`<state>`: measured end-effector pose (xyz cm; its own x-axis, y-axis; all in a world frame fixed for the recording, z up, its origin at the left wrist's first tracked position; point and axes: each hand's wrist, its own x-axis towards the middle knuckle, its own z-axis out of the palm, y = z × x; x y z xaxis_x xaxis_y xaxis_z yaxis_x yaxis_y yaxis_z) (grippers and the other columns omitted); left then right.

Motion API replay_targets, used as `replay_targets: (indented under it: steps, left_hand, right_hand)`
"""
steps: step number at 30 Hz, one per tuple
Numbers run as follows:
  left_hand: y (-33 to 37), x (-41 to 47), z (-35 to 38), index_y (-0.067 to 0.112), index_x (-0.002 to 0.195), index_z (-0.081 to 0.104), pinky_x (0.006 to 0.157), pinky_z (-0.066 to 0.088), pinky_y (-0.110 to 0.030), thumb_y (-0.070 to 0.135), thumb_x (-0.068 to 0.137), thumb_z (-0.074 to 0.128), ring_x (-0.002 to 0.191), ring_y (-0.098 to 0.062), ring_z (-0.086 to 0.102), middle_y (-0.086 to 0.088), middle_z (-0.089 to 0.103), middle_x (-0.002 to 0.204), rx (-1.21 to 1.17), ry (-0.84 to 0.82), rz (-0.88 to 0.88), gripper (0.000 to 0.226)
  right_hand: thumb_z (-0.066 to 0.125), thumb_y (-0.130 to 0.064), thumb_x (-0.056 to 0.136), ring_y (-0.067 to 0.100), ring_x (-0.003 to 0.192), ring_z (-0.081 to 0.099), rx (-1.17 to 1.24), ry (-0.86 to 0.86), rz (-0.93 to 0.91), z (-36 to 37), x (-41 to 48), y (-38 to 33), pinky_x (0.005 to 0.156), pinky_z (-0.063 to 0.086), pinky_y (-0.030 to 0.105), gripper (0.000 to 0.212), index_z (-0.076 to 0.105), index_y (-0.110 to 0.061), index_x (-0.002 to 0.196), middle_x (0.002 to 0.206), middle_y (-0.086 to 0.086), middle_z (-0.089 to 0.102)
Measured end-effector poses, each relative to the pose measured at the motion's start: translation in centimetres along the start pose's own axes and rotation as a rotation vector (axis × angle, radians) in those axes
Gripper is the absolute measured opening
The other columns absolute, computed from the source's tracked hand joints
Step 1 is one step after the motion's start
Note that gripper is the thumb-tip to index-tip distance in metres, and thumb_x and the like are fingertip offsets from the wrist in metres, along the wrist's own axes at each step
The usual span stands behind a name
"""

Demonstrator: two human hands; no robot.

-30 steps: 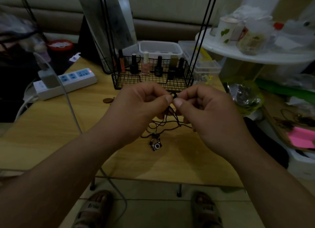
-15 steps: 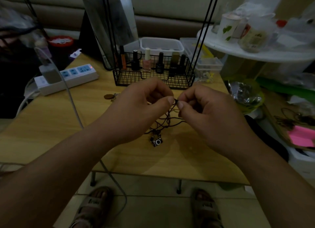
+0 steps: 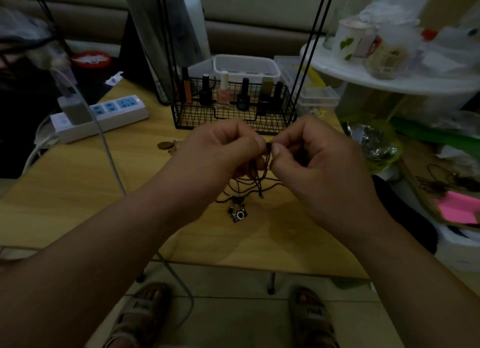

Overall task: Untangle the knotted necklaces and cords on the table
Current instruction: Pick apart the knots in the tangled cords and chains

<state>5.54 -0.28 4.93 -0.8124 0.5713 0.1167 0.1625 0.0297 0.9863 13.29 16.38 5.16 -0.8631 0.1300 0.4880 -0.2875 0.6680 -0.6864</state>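
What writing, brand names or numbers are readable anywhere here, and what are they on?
No text here can be read with certainty.
Grey sandal strap: pale lettering, too blurred to read.
Black nail polish bottle in the wire basket: label too small.
Pale jar with a printed label: blurred.

We count two hands [image 3: 220, 152] [image 3: 318, 163], one tangle [image 3: 255, 184], one pendant [image 3: 239, 213], one basket [image 3: 233, 120], six bottles [image 3: 224, 91] in it, one power strip [image 3: 109, 116], two sandals [image 3: 141, 314] [image 3: 311, 319], one table [image 3: 78, 178].
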Motion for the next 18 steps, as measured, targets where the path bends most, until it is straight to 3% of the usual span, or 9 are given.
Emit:
replay_targets:
  steps: [3,6,8,12,18]
  left_hand:
    - [0.1,-0.1,0.3,0.018,0.082,0.067,0.08,0.054,-0.038,0.014,0.099,0.062,0.076,-0.016,0.063,0.0,0.068,0.078,-0.116,-0.008,-0.077,0.018]
    - [-0.2,-0.2,-0.5,0.023,0.092,0.064,0.077,0.053,-0.026,0.023,0.095,0.069,0.085,-0.009,0.063,0.005,0.065,0.089,0.402,0.113,0.23,0.006]
    - [-0.1,-0.3,-0.8,0.026,0.091,0.063,0.074,0.049,-0.025,0.025,0.092,0.071,0.087,-0.012,0.059,0.009,0.06,0.09,0.619,0.147,0.383,0.008]
    - [-0.3,-0.3,-0.9,0.028,0.09,0.068,0.073,0.052,-0.035,0.026,0.092,0.073,0.083,-0.011,0.061,0.011,0.062,0.087,0.625,0.126,0.373,0.006]
    - [-0.4,-0.3,-0.9,0.029,0.09,0.072,0.072,0.055,-0.039,0.032,0.09,0.068,0.08,-0.01,0.063,0.011,0.066,0.084,0.617,0.065,0.305,0.005]
  right_hand:
    - [0.07,-0.011,0.095,0.006,0.068,0.064,0.021,0.021,-0.01,0.1,-0.1,0.0,0.056,0.047,0.015,0.005,0.066,-0.014,0.092,0.076,-0.009,0.067]
    - [0.07,-0.012,0.093,0.004,0.066,0.06,-0.02,0.016,-0.005,0.0,-0.1,0.2,0.056,0.044,0.012,0.004,0.067,-0.015,0.092,0.073,-0.011,0.062]
    - [0.07,-0.012,0.093,0.005,0.066,0.06,-0.043,0.011,-0.011,-0.1,-0.2,0.3,0.056,0.044,0.013,0.004,0.067,-0.014,0.092,0.073,-0.011,0.062]
    - [0.071,-0.013,0.093,0.008,0.065,0.06,-0.072,-0.019,-0.022,0.1,-0.2,0.4,0.053,0.044,0.016,0.005,0.067,-0.016,0.092,0.07,-0.01,0.062]
    - [0.072,-0.017,0.093,0.011,0.065,0.059,-0.168,-0.073,-0.051,0.1,-0.2,0.7,0.052,0.045,0.025,0.007,0.065,-0.02,0.091,0.069,-0.011,0.06]
